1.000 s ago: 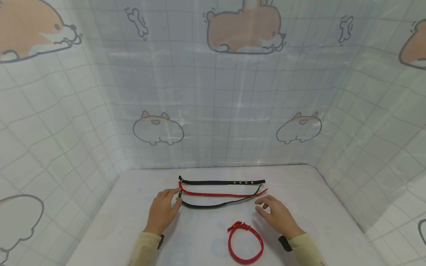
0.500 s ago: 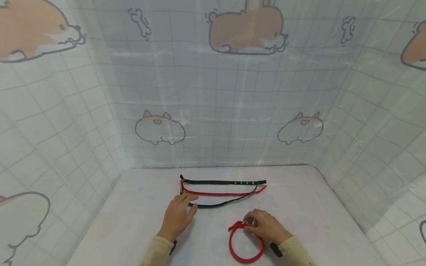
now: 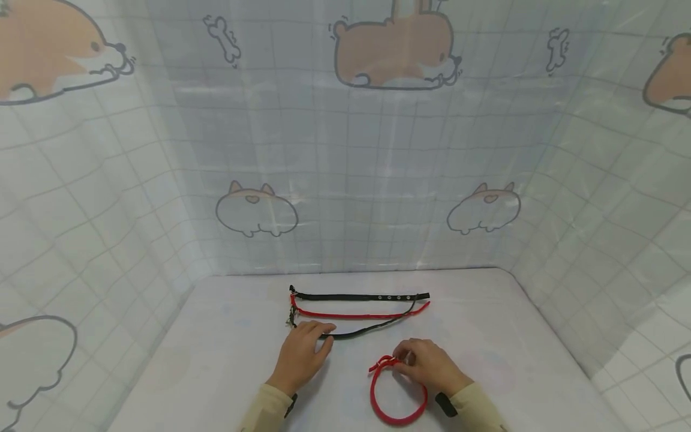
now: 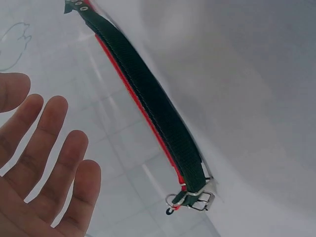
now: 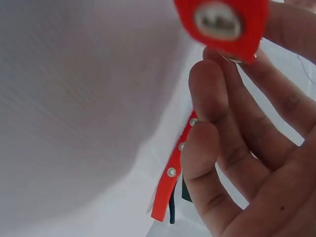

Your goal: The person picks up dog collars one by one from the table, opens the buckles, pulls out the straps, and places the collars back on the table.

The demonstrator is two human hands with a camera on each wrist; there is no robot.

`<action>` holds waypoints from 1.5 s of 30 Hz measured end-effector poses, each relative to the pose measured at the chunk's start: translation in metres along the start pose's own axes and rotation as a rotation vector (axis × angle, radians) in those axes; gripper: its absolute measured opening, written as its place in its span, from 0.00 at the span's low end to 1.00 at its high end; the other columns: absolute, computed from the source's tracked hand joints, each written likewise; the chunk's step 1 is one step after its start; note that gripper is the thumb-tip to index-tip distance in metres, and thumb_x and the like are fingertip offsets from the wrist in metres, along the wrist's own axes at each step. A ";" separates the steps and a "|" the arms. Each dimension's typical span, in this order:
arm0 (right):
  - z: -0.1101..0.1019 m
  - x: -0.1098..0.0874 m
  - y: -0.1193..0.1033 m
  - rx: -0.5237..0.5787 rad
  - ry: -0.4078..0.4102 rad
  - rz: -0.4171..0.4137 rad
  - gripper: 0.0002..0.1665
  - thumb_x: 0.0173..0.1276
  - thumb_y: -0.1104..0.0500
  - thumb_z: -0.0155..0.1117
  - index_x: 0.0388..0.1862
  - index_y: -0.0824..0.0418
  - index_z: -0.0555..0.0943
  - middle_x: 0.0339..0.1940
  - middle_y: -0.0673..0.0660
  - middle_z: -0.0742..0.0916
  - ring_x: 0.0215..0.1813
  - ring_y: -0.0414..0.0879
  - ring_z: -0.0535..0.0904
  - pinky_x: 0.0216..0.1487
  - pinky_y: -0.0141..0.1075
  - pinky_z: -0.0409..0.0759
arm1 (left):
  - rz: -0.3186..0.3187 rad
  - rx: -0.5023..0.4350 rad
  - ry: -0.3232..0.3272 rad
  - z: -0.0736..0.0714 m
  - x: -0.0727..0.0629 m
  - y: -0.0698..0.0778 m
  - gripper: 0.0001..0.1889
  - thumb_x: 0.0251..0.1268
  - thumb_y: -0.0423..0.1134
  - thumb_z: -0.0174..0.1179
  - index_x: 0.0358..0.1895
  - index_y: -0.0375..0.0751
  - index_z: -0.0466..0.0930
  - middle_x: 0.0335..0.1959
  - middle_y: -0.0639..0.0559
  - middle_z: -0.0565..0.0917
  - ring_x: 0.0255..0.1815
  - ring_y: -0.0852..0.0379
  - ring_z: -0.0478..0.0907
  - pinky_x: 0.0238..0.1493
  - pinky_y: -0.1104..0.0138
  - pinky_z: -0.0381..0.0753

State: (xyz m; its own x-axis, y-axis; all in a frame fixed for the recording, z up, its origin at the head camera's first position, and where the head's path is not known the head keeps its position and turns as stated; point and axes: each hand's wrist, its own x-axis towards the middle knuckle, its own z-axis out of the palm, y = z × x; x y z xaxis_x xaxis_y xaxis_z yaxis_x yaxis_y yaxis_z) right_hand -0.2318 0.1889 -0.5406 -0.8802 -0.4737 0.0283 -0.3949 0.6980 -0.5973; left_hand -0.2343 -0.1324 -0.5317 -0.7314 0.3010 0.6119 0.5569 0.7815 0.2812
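A red collar (image 3: 373,393), buckled into a loop, stands on the table in front of the person. My right hand (image 3: 429,363) pinches it near the buckle with thumb and fingertips. Close up in the right wrist view, a red strap end (image 5: 252,24) with a metal eyelet is at the thumb and fingers. My left hand (image 3: 299,359) holds nothing, its fingers spread loosely at the near dark green collar (image 3: 356,333) and covering part of it. In the left wrist view, a green collar (image 4: 148,98) with a metal buckle (image 4: 201,201) lies beyond the fingers.
Behind the hands, a straight black collar (image 3: 345,297) with eyelets and an unrolled red collar (image 3: 345,316) lie side by side on the white table (image 3: 216,336). A grid-patterned curtain (image 3: 372,144) with cartoon dogs encloses the back and both sides.
My right hand has come left and nearer the person to the looped red collar and taken hold of it by its buckle. My left hand has moved right and nearer, away from the collars' buckles.
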 end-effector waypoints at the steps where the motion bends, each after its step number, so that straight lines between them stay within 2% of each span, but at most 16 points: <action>1: -0.001 0.000 0.000 0.000 0.019 -0.013 0.08 0.65 0.52 0.74 0.42 0.48 0.86 0.33 0.36 0.83 0.33 0.33 0.76 0.32 0.31 0.77 | -0.003 -0.003 0.000 0.000 0.000 0.001 0.12 0.61 0.39 0.71 0.48 0.49 0.88 0.42 0.57 0.86 0.46 0.55 0.81 0.47 0.57 0.82; 5: -0.005 0.000 -0.002 0.006 0.094 -0.047 0.08 0.66 0.54 0.74 0.43 0.48 0.85 0.35 0.35 0.85 0.34 0.31 0.78 0.35 0.31 0.78 | -0.001 -0.016 0.005 -0.001 0.002 0.003 0.12 0.61 0.39 0.72 0.48 0.50 0.88 0.41 0.59 0.87 0.45 0.56 0.81 0.47 0.58 0.82; 12: -0.010 0.002 -0.008 0.059 0.224 -0.119 0.10 0.66 0.54 0.74 0.45 0.47 0.85 0.37 0.35 0.85 0.37 0.33 0.79 0.39 0.38 0.81 | 0.009 -0.034 0.009 -0.001 0.007 0.008 0.12 0.62 0.40 0.71 0.48 0.52 0.88 0.40 0.61 0.87 0.46 0.58 0.82 0.48 0.58 0.81; 16: -0.013 0.004 -0.016 0.107 0.276 -0.117 0.13 0.66 0.53 0.74 0.49 0.48 0.86 0.39 0.35 0.86 0.38 0.35 0.79 0.38 0.35 0.80 | 0.003 -0.057 -0.012 -0.001 0.010 0.014 0.11 0.63 0.41 0.71 0.49 0.52 0.87 0.41 0.61 0.87 0.48 0.59 0.82 0.50 0.58 0.82; 21: -0.013 0.006 -0.028 0.151 0.318 -0.106 0.18 0.66 0.50 0.75 0.54 0.47 0.86 0.43 0.34 0.86 0.40 0.36 0.80 0.38 0.33 0.81 | -0.032 -0.138 -0.080 0.000 0.013 0.025 0.12 0.69 0.45 0.67 0.52 0.51 0.86 0.43 0.62 0.86 0.50 0.58 0.81 0.54 0.55 0.80; 25: -0.008 0.009 -0.038 0.176 0.367 -0.128 0.19 0.64 0.52 0.76 0.55 0.47 0.86 0.43 0.35 0.86 0.41 0.36 0.80 0.38 0.33 0.82 | -0.055 -0.210 -0.163 0.003 0.014 0.036 0.18 0.72 0.54 0.62 0.58 0.53 0.83 0.48 0.63 0.85 0.54 0.60 0.79 0.56 0.55 0.80; 28: -0.005 0.010 -0.045 0.216 0.402 -0.153 0.20 0.64 0.52 0.76 0.55 0.51 0.86 0.44 0.36 0.86 0.42 0.37 0.81 0.39 0.35 0.82 | -0.052 -0.254 -0.198 0.006 0.015 0.042 0.22 0.72 0.59 0.60 0.61 0.52 0.82 0.51 0.62 0.85 0.55 0.60 0.78 0.56 0.55 0.80; 32: 0.000 0.010 -0.054 0.300 0.409 -0.146 0.20 0.65 0.51 0.75 0.55 0.52 0.85 0.45 0.38 0.87 0.43 0.38 0.83 0.42 0.39 0.82 | -0.065 -0.280 -0.203 0.008 0.014 0.048 0.24 0.72 0.61 0.59 0.61 0.52 0.82 0.50 0.63 0.85 0.51 0.61 0.79 0.52 0.56 0.82; 36: 0.005 0.010 -0.059 0.337 0.393 -0.139 0.18 0.66 0.51 0.74 0.55 0.47 0.83 0.44 0.39 0.87 0.44 0.40 0.82 0.46 0.42 0.81 | -0.062 -0.297 -0.182 0.010 0.012 0.048 0.19 0.72 0.58 0.60 0.57 0.55 0.85 0.45 0.66 0.86 0.45 0.64 0.79 0.49 0.60 0.82; 41: 0.008 0.010 -0.062 0.226 0.369 -0.210 0.20 0.69 0.46 0.71 0.58 0.41 0.80 0.43 0.37 0.85 0.44 0.36 0.81 0.49 0.42 0.81 | -0.003 -0.344 -0.145 0.008 0.011 0.045 0.15 0.70 0.56 0.63 0.52 0.54 0.87 0.40 0.67 0.85 0.39 0.66 0.77 0.44 0.63 0.80; 45: 0.004 0.009 -0.068 0.161 0.360 -0.269 0.18 0.69 0.42 0.69 0.56 0.41 0.82 0.44 0.35 0.85 0.43 0.34 0.80 0.47 0.39 0.82 | -0.003 -0.394 -0.150 0.002 0.012 0.045 0.18 0.69 0.59 0.63 0.51 0.53 0.87 0.43 0.67 0.86 0.43 0.66 0.79 0.47 0.62 0.82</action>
State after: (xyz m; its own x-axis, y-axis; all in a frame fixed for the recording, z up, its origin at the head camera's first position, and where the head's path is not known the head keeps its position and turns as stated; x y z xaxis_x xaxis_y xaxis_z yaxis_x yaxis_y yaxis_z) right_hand -0.2122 0.1348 -0.5027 -0.7989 -0.3905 0.4576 -0.6004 0.4706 -0.6466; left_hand -0.2193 -0.0926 -0.5130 -0.7660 0.3983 0.5045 0.6416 0.5227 0.5614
